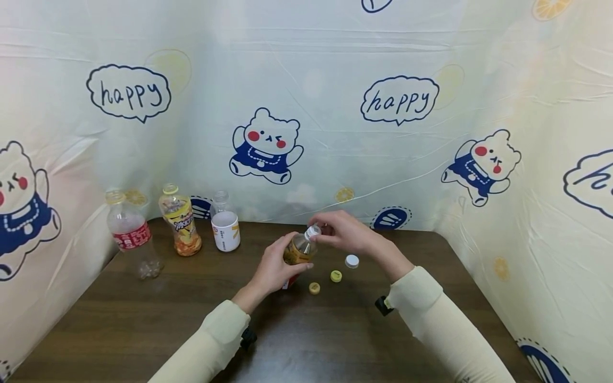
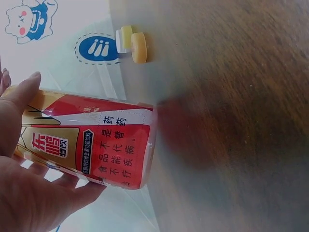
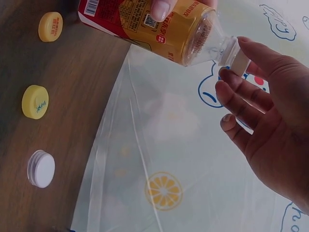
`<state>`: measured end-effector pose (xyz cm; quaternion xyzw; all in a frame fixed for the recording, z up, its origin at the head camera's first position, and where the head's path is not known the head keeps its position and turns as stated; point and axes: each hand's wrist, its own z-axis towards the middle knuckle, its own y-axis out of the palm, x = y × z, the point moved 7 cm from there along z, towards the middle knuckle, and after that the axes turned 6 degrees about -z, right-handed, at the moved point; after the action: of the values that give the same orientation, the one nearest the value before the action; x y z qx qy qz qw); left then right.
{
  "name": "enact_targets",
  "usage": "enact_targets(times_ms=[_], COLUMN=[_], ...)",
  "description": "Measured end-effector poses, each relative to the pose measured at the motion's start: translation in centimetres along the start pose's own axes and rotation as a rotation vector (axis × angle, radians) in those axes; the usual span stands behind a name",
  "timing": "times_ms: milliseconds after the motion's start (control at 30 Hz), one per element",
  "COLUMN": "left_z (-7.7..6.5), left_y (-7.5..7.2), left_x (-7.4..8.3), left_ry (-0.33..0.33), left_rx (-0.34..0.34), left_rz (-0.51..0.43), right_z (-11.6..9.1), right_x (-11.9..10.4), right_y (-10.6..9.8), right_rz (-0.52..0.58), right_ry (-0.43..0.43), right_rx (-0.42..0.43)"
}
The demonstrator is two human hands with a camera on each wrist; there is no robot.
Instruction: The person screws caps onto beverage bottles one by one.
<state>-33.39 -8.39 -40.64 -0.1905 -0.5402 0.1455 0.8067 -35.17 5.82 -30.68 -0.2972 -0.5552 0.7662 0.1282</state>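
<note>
The left hand [image 1: 274,266] grips the red-and-gold bottle [image 2: 89,140] around its body, tilted, near the middle of the table [image 1: 306,330]; base contact cannot be determined. The right hand [image 1: 342,232] pinches the white lid [image 3: 240,63] at the bottle's neck. To the right, 3 loose caps lie on the table: orange cap [image 1: 314,288], yellow cap [image 1: 336,276], white cap [image 1: 351,261]. At the left rear stand 3 uncapped bottles [image 1: 184,223].
</note>
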Motion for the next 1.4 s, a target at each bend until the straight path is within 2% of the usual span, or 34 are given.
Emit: enact_targets(times_ms=[300,667,800,1067,1233,1400], left_z=[0.05,0.22,0.31,0.46,0.36,0.31], left_y=[0.06,0.1,0.14,0.04,0.1,0.14], left_x=[-0.19,0.01,-0.07,-0.08,-0.04,-0.08], left_ry=[-0.01,0.01,0.02,0.026,0.025,0.024], left_rx=[-0.015,-0.024,-0.038,-0.059,-0.063,-0.064], left_rz=[0.0,0.006,-0.007,-0.016,-0.008,-0.001], right_z=[0.2,0.4,0.35,0.36,0.31,0.29], right_x=[-0.06,0.09,0.02,0.07,0.4,0.21], right_y=[0.13,-0.13,-0.09,-0.12,0.0,-0.41], right_rz=[-0.009,-0.101,-0.085,0.017,-0.088,-0.215], right_ry=[-0.015,0.037,0.012,-0.002,0.074,0.138], right_rx=[-0.006,0.005,-0.005,-0.049,-0.043,0.03])
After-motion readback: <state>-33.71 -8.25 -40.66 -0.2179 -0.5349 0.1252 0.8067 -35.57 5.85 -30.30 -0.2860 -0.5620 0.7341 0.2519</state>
